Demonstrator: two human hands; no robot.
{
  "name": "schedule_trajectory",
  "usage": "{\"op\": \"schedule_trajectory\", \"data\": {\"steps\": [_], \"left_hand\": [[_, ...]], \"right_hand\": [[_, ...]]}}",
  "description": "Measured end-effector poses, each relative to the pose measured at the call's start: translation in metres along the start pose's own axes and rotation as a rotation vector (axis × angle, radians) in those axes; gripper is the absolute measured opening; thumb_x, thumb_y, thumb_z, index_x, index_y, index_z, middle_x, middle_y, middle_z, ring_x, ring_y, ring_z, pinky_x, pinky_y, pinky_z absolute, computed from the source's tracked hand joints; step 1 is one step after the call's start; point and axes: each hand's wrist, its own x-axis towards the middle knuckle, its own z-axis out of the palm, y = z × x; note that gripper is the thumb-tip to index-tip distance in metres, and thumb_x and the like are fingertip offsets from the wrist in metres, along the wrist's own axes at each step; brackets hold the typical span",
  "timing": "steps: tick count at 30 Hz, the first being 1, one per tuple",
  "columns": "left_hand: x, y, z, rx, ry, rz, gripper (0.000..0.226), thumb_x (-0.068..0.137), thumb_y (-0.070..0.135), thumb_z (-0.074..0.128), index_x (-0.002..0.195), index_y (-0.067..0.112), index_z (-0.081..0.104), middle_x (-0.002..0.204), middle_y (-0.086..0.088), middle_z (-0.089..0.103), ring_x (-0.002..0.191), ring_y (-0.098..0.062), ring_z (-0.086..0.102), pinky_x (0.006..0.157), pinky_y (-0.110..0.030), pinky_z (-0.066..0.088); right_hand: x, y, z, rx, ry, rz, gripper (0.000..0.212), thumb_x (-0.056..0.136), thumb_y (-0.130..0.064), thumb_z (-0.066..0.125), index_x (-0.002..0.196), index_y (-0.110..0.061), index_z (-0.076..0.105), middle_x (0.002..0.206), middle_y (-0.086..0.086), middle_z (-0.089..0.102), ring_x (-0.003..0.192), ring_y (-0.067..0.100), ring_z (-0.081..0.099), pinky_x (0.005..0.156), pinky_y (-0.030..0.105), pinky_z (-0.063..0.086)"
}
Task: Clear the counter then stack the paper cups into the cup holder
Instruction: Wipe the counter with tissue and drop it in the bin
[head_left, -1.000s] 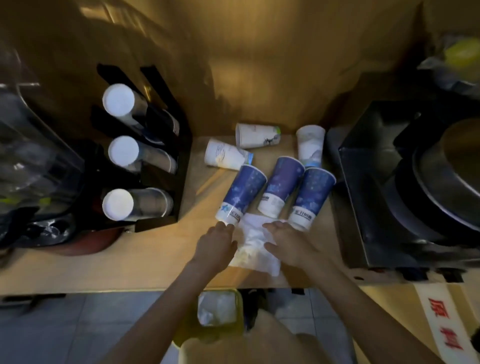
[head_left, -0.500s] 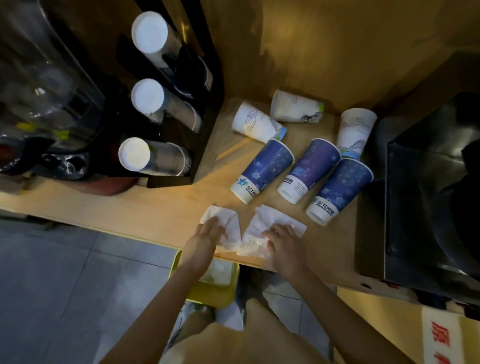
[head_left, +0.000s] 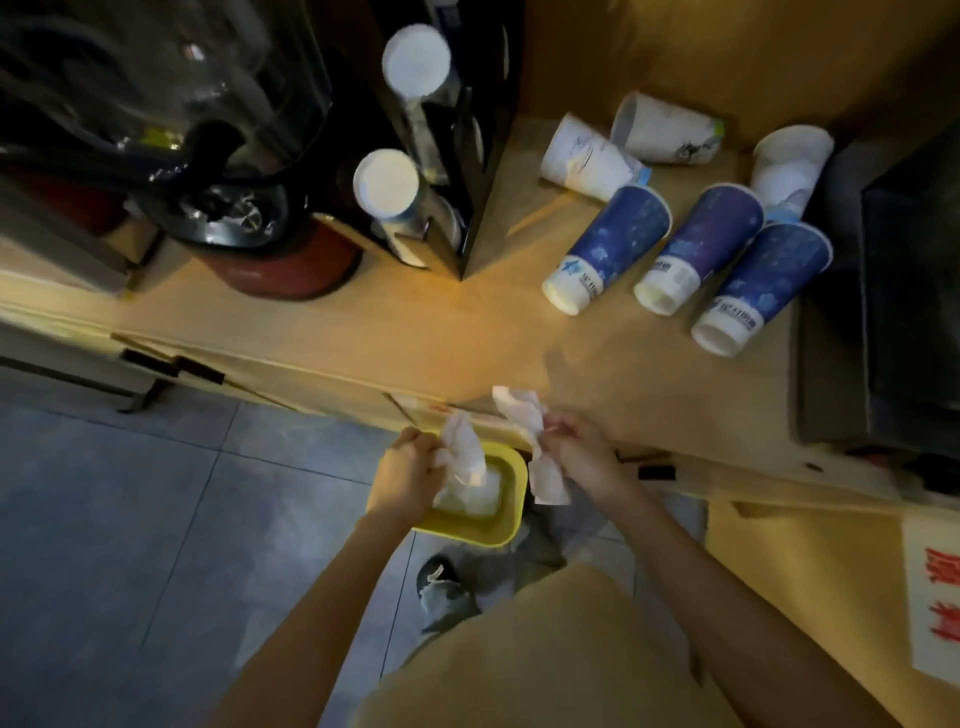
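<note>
The cup holder (head_left: 470, 156) stands at the rear left of the desk (head_left: 415, 322), its cup stacks lying level with white bases toward the camera. Below the desk edge, the left hand (head_left: 402, 475) clamps a crumpled tissue (head_left: 464, 449) over the yellow bin (head_left: 506, 519); the right hand (head_left: 582, 452) clamps another tissue (head_left: 535, 447). Three blue cups (head_left: 691, 260) and three white cups (head_left: 670, 145) lie sideways at the desk's right, blue bases pointing toward the front edge.

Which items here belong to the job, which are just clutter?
Job: tissues in left hand and right hand, yellow bin, blue cups, white cups, cup holder.
Clutter: blender, black appliance.
</note>
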Motion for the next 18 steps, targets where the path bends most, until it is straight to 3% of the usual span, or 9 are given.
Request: {"op": "schedule_trajectory", "data": {"steps": [4, 6, 9, 11, 13, 15, 18], "left_hand": [[-0.026, -0.031, 0.001, -0.087, -0.076, -0.061, 0.054, 0.065, 0.026, 0.048, 0.107, -0.005, 0.062, 0.113, -0.025, 0.057, 0.102, -0.037, 0.057, 0.085, -0.032, 0.044], [-0.031, -0.048, 0.01, -0.086, -0.136, -0.11, 0.052, 0.073, 0.024, 0.052, 0.116, -0.004, 0.057, 0.126, -0.024, 0.051, 0.113, -0.036, 0.052, 0.093, -0.031, 0.042], [-0.028, -0.083, 0.035, -0.038, -0.186, -0.121, 0.043, 0.079, 0.005, 0.06, 0.121, 0.0, 0.053, 0.136, -0.021, 0.044, 0.117, -0.035, 0.051, 0.098, -0.032, 0.042], [-0.02, -0.103, 0.057, -0.053, -0.185, -0.129, 0.039, 0.081, 0.002, 0.06, 0.119, 0.001, 0.055, 0.137, -0.02, 0.044, 0.119, -0.034, 0.05, 0.101, -0.033, 0.042], [-0.011, -0.118, 0.079, -0.047, -0.181, -0.164, 0.035, 0.082, 0.005, 0.059, 0.118, 0.002, 0.057, 0.138, -0.017, 0.046, 0.118, -0.032, 0.052, 0.103, -0.035, 0.044], [0.002, -0.134, 0.104, -0.057, -0.155, -0.2, 0.03, 0.083, 0.008, 0.059, 0.112, 0.001, 0.06, 0.131, -0.017, 0.053, 0.11, -0.031, 0.058, 0.097, -0.033, 0.048], [0.023, -0.156, 0.143, -0.107, -0.08, -0.26, 0.019, 0.083, 0.008, 0.06, 0.097, -0.002, 0.065, 0.108, -0.018, 0.064, 0.086, -0.022, 0.058, 0.064, -0.011, 0.038]], "right_hand": [[-0.021, 0.022, 0.034, 0.008, -0.083, -0.018, 0.026, 0.084, 0.002, 0.051, 0.101, -0.014, 0.06, 0.084, 0.002, 0.061, 0.076, 0.015, 0.057, 0.063, 0.026, 0.043], [-0.019, 0.044, 0.049, -0.095, -0.057, -0.04, 0.027, 0.085, 0.005, 0.047, 0.102, -0.007, 0.064, 0.089, 0.006, 0.063, 0.081, 0.016, 0.055, 0.062, 0.023, 0.041], [-0.006, 0.085, 0.07, -0.208, -0.012, 0.018, 0.026, 0.084, 0.001, 0.048, 0.1, -0.005, 0.068, 0.097, 0.01, 0.064, 0.09, 0.021, 0.055, 0.068, 0.026, 0.041], [0.007, 0.103, 0.08, -0.2, 0.013, 0.11, 0.02, 0.084, -0.003, 0.049, 0.088, -0.009, 0.067, 0.084, 0.008, 0.062, 0.079, 0.021, 0.056, 0.059, 0.024, 0.042], [0.023, 0.122, 0.088, -0.178, 0.029, 0.188, 0.014, 0.084, 0.003, 0.05, 0.083, 0.005, 0.063, 0.072, 0.01, 0.055, 0.064, 0.013, 0.051, 0.047, 0.011, 0.038], [0.044, 0.147, 0.095, -0.225, 0.031, 0.187, 0.013, 0.08, 0.01, 0.05, 0.087, 0.018, 0.057, 0.073, 0.019, 0.051, 0.063, 0.009, 0.049, 0.041, 0.008, 0.033], [0.079, 0.181, 0.112, -0.273, -0.015, 0.176, 0.022, 0.076, 0.012, 0.051, 0.089, -0.001, 0.062, 0.079, 0.015, 0.057, 0.077, 0.022, 0.052, 0.059, 0.021, 0.04]]}}
